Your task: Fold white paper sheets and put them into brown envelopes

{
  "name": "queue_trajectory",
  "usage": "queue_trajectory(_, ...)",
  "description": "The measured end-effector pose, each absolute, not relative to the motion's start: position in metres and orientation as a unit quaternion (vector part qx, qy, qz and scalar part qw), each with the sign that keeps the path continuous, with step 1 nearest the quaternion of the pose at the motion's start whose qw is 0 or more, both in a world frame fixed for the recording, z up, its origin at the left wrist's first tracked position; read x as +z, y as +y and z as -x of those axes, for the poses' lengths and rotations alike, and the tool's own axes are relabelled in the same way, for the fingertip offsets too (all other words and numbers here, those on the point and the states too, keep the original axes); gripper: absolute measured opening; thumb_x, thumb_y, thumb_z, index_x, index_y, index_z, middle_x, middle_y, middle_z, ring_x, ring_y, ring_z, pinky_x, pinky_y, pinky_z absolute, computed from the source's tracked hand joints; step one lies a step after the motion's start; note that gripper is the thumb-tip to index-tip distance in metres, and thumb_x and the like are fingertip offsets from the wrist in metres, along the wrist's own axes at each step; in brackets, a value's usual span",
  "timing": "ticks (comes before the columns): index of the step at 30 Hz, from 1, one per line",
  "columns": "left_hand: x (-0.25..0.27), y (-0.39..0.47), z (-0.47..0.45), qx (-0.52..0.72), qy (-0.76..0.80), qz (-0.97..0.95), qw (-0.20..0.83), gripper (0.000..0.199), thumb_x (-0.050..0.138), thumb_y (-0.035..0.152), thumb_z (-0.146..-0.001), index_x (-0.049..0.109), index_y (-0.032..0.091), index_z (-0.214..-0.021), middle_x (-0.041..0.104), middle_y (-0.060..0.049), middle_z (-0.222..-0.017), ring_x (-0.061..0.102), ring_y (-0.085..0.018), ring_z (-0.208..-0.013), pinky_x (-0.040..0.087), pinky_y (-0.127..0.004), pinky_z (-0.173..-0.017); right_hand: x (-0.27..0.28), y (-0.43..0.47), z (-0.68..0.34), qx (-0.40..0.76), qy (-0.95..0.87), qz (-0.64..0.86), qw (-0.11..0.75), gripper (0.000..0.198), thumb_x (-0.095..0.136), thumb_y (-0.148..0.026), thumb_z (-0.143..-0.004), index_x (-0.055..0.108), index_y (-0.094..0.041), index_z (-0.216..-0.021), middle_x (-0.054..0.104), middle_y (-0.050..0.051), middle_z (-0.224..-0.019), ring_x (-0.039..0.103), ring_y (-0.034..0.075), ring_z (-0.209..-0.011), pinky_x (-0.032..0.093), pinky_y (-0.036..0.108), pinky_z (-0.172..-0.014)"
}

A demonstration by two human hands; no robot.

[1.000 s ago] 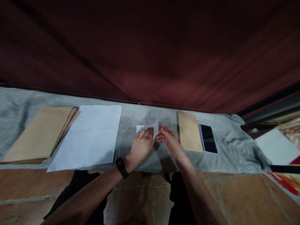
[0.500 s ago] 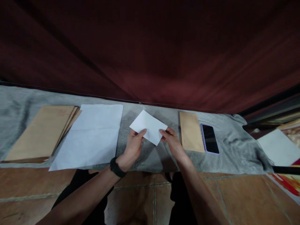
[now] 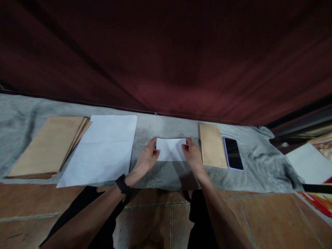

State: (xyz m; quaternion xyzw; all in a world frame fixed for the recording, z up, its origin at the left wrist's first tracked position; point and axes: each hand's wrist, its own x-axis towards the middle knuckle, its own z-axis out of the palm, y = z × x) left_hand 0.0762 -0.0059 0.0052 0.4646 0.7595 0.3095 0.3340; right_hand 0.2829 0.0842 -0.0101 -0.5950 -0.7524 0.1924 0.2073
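A small white folded sheet of paper (image 3: 170, 150) is held level at the middle of the grey cloth. My left hand (image 3: 148, 154) is closed on its left edge, thumb at the front and fingers behind. At the right edge, my right hand (image 3: 192, 152) grips the paper the same way. Left of my left hand lies a stack of large white paper sheets (image 3: 103, 148) with a faint crease across it. A brown envelope (image 3: 212, 145) rests flat just right of my right hand.
A pile of brown envelopes (image 3: 46, 147) lies at the far left, partly against the white sheets. Beside the right-hand envelope is a phone (image 3: 233, 154) in a pale purple case. A dark red curtain (image 3: 166, 69) hangs behind the grey cloth (image 3: 261, 162). Tiled floor (image 3: 272, 218) shows in front.
The folded paper has turned from a tilted, diamond-like position to straight, its long edges running left to right, and is a little lower. Both hands have shifted to its short sides.
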Motion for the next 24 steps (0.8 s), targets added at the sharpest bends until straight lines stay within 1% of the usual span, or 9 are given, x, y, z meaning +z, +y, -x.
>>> queue_trajectory(3,0.006,-0.002,-0.076,0.261,0.776,-0.485,0.308,0.058,0.055,0.016,-0.091,0.046,0.013,-0.149,0.069,0.0,-0.075,0.067,-0.02,-0.071,0.048,-0.032,-0.073,-0.007,0.075,-0.276,0.117,-0.788,0.559,0.231,0.042,0.048,-0.021,-0.098,0.06,-0.011,-0.137,0.07,0.019,-0.124,0.066,0.03,-0.114,0.053,0.043,-0.099)
queue_trajectory(6,0.007,0.002,-0.076,0.216,0.786,-0.503,0.288,0.058,0.053,0.016,-0.093,0.044,0.013,-0.151,0.074,-0.005,-0.087,0.071,-0.023,-0.083,0.051,-0.034,-0.08,-0.009,0.063,-0.265,0.132,-0.838,0.473,0.239,0.043,0.042,-0.023,-0.103,0.06,-0.011,-0.14,0.063,0.018,-0.141,0.058,0.027,-0.132,0.048,0.042,-0.112)
queue_trajectory(10,0.01,0.001,-0.074,0.166,0.8,-0.52,0.248,0.054,0.049,0.018,-0.096,0.047,0.016,-0.149,0.077,-0.01,-0.099,0.074,-0.026,-0.091,0.054,-0.036,-0.082,-0.018,0.047,-0.252,0.155,-0.886,0.4,0.176,0.048,0.038,-0.028,-0.107,0.053,-0.014,-0.15,0.049,0.013,-0.16,0.044,0.023,-0.149,0.038,0.042,-0.124)
queue_trajectory(13,0.012,-0.003,-0.074,0.125,0.809,-0.537,0.203,0.047,0.051,0.02,-0.095,0.056,0.018,-0.142,0.077,-0.011,-0.1,0.075,-0.028,-0.091,0.056,-0.039,-0.082,-0.024,0.041,-0.248,0.137,-0.898,0.397,0.131,0.053,0.041,-0.032,-0.108,0.044,-0.013,-0.157,0.039,0.013,-0.166,0.035,0.025,-0.155,0.03,0.046,-0.128)
queue_trajectory(15,0.013,-0.006,-0.078,0.126,0.806,-0.56,0.146,0.041,0.049,0.02,-0.097,0.062,0.018,-0.135,0.076,-0.013,-0.107,0.074,-0.029,-0.097,0.056,-0.042,-0.088,-0.026,0.04,-0.247,0.127,-0.9,0.4,0.12,0.055,0.04,-0.034,-0.108,0.041,-0.012,-0.159,0.035,0.013,-0.168,0.032,0.025,-0.156,0.027,0.047,-0.129)
queue_trajectory(18,0.008,-0.008,-0.091,0.179,0.759,-0.62,0.08,0.041,0.041,0.026,-0.103,0.061,0.014,-0.136,0.069,-0.018,-0.129,0.066,-0.03,-0.121,0.051,-0.047,-0.105,-0.029,0.04,-0.247,0.113,-0.902,0.401,0.116,0.055,0.036,-0.033,-0.109,0.039,-0.013,-0.16,0.032,0.012,-0.169,0.031,0.025,-0.157,0.025,0.048,-0.13)
queue_trajectory(21,-0.004,-0.009,-0.108,0.218,0.688,-0.688,0.077,0.056,0.038,0.04,-0.106,0.044,0.01,-0.153,0.051,-0.021,-0.156,0.042,-0.031,-0.15,0.036,-0.052,-0.122,-0.034,0.039,-0.25,0.095,-0.912,0.384,0.111,0.057,0.036,-0.025,-0.107,0.034,-0.012,-0.162,0.03,0.012,-0.17,0.028,0.026,-0.158,0.023,0.049,-0.13)
queue_trajectory(22,-0.009,-0.008,-0.113,0.218,0.673,-0.702,0.082,0.062,0.037,0.044,-0.106,0.039,0.009,-0.157,0.044,-0.021,-0.161,0.035,-0.031,-0.154,0.032,-0.052,-0.125,-0.036,0.038,-0.251,0.089,-0.915,0.378,0.11,0.058,0.037,-0.022,-0.105,0.033,-0.012,-0.162,0.03,0.013,-0.17,0.027,0.027,-0.158,0.023,0.049,-0.13)
queue_trajectory(24,-0.019,-0.008,-0.12,0.206,0.663,-0.714,0.089,0.068,0.035,0.05,-0.107,0.032,0.007,-0.16,0.037,-0.021,-0.166,0.029,-0.03,-0.157,0.028,-0.051,-0.127,-0.039,0.036,-0.254,0.078,-0.918,0.372,0.111,0.062,0.039,-0.018,-0.102,0.031,-0.011,-0.163,0.031,0.014,-0.169,0.025,0.027,-0.159,0.022,0.051,-0.13)
